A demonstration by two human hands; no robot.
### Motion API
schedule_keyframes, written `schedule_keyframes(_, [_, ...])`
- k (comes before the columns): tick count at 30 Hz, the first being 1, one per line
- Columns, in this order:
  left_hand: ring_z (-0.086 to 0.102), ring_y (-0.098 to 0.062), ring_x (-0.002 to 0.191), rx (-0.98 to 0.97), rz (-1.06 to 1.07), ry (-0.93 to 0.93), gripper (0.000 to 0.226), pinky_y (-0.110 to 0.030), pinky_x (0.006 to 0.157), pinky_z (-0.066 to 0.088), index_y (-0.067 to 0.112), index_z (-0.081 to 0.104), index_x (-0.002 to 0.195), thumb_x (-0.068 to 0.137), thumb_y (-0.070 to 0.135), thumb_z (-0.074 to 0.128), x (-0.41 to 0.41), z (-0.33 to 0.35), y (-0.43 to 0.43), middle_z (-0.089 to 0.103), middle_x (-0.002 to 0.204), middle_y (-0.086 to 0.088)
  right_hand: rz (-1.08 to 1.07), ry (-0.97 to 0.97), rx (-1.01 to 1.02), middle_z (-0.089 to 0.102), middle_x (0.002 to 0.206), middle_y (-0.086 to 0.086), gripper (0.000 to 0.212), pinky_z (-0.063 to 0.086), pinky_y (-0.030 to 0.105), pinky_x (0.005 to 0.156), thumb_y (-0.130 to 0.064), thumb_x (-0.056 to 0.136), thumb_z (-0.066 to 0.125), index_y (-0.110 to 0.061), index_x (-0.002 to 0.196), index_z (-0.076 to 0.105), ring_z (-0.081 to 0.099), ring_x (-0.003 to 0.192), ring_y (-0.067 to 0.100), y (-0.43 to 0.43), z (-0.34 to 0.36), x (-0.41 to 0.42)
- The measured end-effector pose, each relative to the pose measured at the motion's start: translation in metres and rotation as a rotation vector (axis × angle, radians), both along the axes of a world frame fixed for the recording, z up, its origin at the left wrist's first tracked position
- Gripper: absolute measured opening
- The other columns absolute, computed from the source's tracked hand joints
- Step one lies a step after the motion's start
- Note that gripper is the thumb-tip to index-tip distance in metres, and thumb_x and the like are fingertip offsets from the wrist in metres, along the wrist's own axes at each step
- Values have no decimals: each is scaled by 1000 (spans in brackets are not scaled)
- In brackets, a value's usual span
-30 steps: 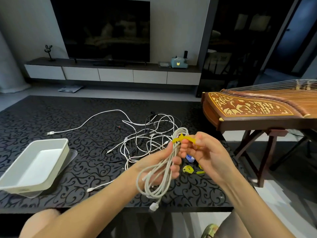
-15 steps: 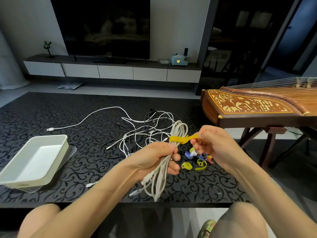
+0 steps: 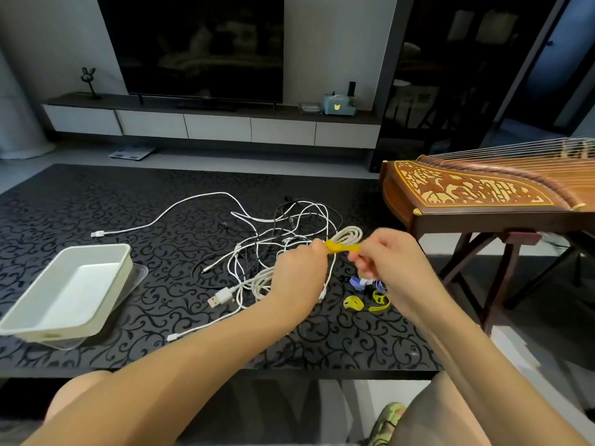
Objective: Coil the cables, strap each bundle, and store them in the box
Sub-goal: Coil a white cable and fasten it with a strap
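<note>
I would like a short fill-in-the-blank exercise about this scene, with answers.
The flat strap on the coiled white cable bundle is ____ in colour.
The left hand grips the bundle; the right hand pinches the ____.
The white rectangular plastic box contains ____ cables.
Answers: yellow; strap; no.

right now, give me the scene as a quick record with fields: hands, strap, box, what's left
left hand: grips the coiled white cable bundle
right hand: pinches the free end of the yellow strap
strap: stretched between both hands across the bundle's upper loops
box: white, open, no cables inside, on the table, left side
loose cables: white and black tangle, uncoiled, behind the hands
spare straps: yellow and blue, on the table by the right hand
stage: first bundle being strapped, none stored
</note>
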State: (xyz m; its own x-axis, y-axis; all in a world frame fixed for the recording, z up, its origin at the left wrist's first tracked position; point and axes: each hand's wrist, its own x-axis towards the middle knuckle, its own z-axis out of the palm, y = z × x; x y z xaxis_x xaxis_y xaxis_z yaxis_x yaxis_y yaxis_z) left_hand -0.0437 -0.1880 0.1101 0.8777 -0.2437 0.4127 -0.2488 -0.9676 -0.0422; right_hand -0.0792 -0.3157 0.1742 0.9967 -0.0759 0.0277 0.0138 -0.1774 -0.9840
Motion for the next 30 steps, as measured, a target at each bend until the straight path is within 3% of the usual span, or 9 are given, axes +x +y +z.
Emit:
schedule_keyframes(4, [43,-15,26,9,-56,-131,44,-16,44,13,17,52,58,27,5,81,-2,15,7,44,39,4,57,180,209,55,56,14,33,36,24,42,10,82,38,-2,53,49,43,44,18,-14,-8,-6])
schedule_keyframes(11, [43,-19,28,9,-98,-203,43,-17,41,15,13,54,63,30,-1,78,-6,10,7,45,43,1,218,355,257,65,82,26,13,55,28,53,1,87,47,5,91,59,66,61,25,-21,0,3])
schedule_keyframes(15, [43,-17,27,-15,-95,-203,46,-15,42,14,14,53,61,26,-1,78,-4,5,6,45,42,3,223,449,207,64,64,12,15,41,19,41,-4,91,50,3,86,62,52,47,12,-10,-3,11])
schedule_keyframes(18, [47,-19,29,-42,-100,-158,41,-17,42,16,13,53,62,31,2,79,-3,4,3,47,42,1,136,382,114,45,53,0,17,20,15,35,-3,91,49,-5,77,58,30,39,6,1,-8,13])
schedule_keyframes(20, [61,-27,51,-279,-166,0,20,-24,46,31,8,57,74,63,7,74,-2,8,4,61,55,-6,67,316,68,35,48,-5,20,16,16,37,-3,89,49,-8,71,56,23,38,6,5,-9,12])
schedule_keyframes(21, [65,-27,65,-455,-187,229,9,-27,55,39,7,59,82,77,11,65,0,15,7,67,66,-8,42,284,71,32,46,-7,20,16,17,37,-3,88,50,-8,70,56,22,38,5,6,-9,11])
schedule_keyframes(23, [65,-23,77,-848,-286,743,20,-29,68,45,6,62,96,79,16,65,4,26,15,69,78,-8,26,219,79,31,43,-10,18,18,20,41,-3,86,51,-8,70,57,23,38,5,5,-10,9])
schedule_keyframes(27, [66,-29,75,-1589,-494,1419,27,-40,82,56,2,59,98,75,13,66,6,36,33,65,78,-16,104,121,103,30,44,-11,22,18,21,45,-4,88,50,-11,69,57,23,40,5,2,-10,5])
schedule_keyframes(30, [62,-27,60,-1880,-578,1653,33,-41,72,57,2,57,93,71,14,79,1,31,34,59,67,-15,154,78,84,31,45,-12,25,18,19,43,-4,90,49,-12,69,60,24,41,4,0,-11,5])
